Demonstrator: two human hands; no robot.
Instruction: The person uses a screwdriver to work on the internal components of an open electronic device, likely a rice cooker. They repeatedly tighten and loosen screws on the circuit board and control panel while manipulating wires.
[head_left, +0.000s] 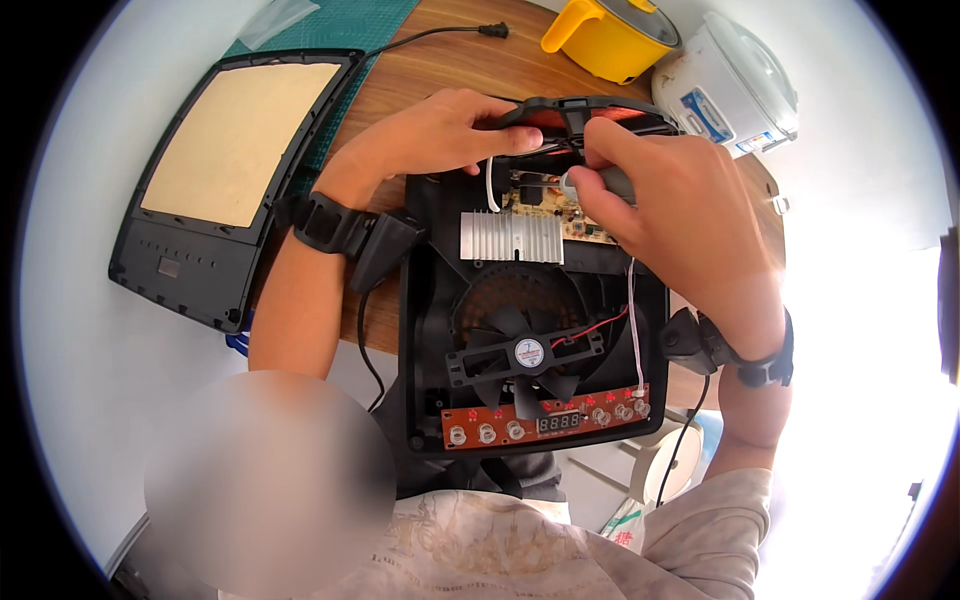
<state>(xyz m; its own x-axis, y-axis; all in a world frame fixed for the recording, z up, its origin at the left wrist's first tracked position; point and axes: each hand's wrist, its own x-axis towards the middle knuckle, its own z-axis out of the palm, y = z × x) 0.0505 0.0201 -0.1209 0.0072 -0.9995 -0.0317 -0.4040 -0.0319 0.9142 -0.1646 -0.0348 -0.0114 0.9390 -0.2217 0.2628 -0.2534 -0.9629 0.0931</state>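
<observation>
An opened induction cooker (420, 330) lies before me, its black base showing the inside. My left hand (440, 130) grips the tilted coil (622, 114) at the far end, thumb on the near side, other fingers partly hidden behind. My right hand (680, 185) is closed around a grey-handled screwdriver (617, 184), its thin shaft pointing left over the tan circuit board (525, 190). The right index finger is close to the coil's black frame. Nearer to me are the silver heat sink (512, 238), the black fan (528, 353) and the reddish-brown control board (545, 422).
The cooker's detached top panel (240, 145) lies at left, partly on a green cutting mat (385, 25). A power plug (493, 30) rests on the wooden table (440, 65). At the far right stand a yellow pot (610, 40) and a white rice cooker (720, 85).
</observation>
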